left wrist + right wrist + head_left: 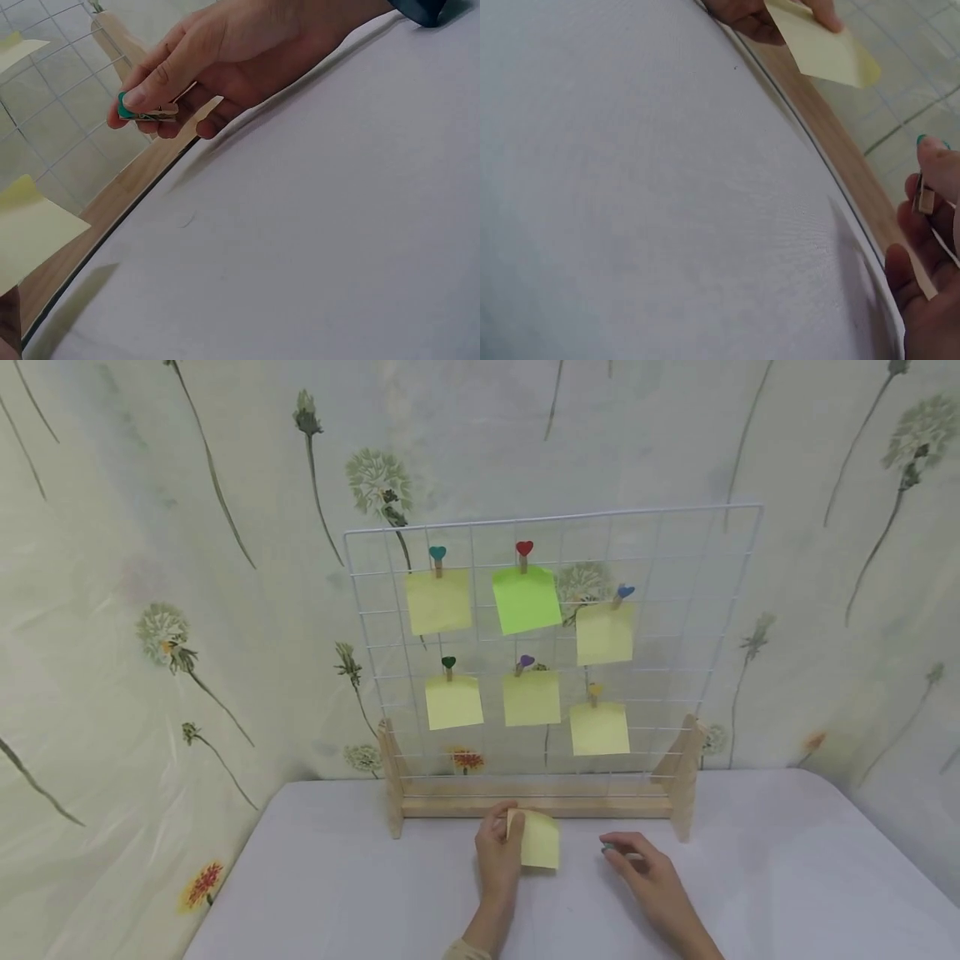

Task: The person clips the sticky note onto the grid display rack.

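Between thumb and fingers, my left hand (499, 856) pinches a pale yellow sticky note (541, 841) by its left edge, in front of the grid stand. To its right, above the table, my right hand (651, 875) holds a small wooden clothespin (925, 198) with a green heart on it; the heart (124, 106) shows under the thumb in the left wrist view. Behind both hands stands a white wire grid (667, 635). Heart clothespins hold several notes on it, among them a bright green note (527, 600) under a red-heart clothespin (524, 555).
Wooden feet (681, 781) and a crossbar (600, 807) carry the grid near the back of the white-covered table (337, 877). A flower-printed cloth (247, 568) hangs behind and at the sides. The lowest pinned note (599, 729) hangs right of centre.
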`<act>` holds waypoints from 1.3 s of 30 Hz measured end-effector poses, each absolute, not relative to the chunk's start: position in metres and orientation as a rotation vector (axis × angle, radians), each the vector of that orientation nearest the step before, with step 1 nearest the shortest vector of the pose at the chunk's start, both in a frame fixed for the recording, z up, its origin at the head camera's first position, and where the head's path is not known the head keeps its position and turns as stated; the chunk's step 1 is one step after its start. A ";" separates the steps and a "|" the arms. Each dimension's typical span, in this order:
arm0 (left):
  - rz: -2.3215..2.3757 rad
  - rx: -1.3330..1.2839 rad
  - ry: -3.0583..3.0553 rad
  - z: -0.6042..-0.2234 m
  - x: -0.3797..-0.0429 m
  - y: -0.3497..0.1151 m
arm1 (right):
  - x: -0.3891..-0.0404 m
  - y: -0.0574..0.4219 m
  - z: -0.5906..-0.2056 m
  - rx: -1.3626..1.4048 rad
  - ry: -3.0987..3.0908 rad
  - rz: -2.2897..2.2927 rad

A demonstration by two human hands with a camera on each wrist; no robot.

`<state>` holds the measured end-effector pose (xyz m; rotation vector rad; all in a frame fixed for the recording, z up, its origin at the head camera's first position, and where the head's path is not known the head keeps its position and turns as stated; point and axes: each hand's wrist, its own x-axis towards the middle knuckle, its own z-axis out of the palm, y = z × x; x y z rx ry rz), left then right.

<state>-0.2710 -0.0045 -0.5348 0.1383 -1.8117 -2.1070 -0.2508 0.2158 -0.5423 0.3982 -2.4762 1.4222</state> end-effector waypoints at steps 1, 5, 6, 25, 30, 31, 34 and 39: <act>-2.097 0.153 -1.813 -0.535 -0.272 -0.005 | -0.251 0.214 -0.542 0.402 -2.469 1.441; -2.037 0.137 -1.790 -0.532 -0.276 -0.010 | -0.252 0.210 -0.540 0.409 -2.460 1.467; -2.019 0.124 -1.780 -0.532 -0.277 -0.011 | -0.252 0.209 -0.540 0.414 -2.456 1.469; -2.116 0.125 -1.752 -0.504 -0.313 -0.024 | -0.262 0.180 -0.526 0.574 -2.399 1.571; -2.107 0.142 -1.758 -0.498 -0.319 -0.025 | -0.266 0.174 -0.519 0.560 -2.393 1.525; -2.097 0.138 -1.762 -0.497 -0.319 -0.025 | -0.267 0.173 -0.518 0.565 -2.388 1.516; -2.112 0.120 -1.746 -0.495 -0.321 -0.026 | -0.270 0.170 -0.516 0.604 -2.365 1.490; -2.126 0.116 -1.732 -0.489 -0.324 -0.029 | -0.275 0.163 -0.510 0.569 -2.365 1.490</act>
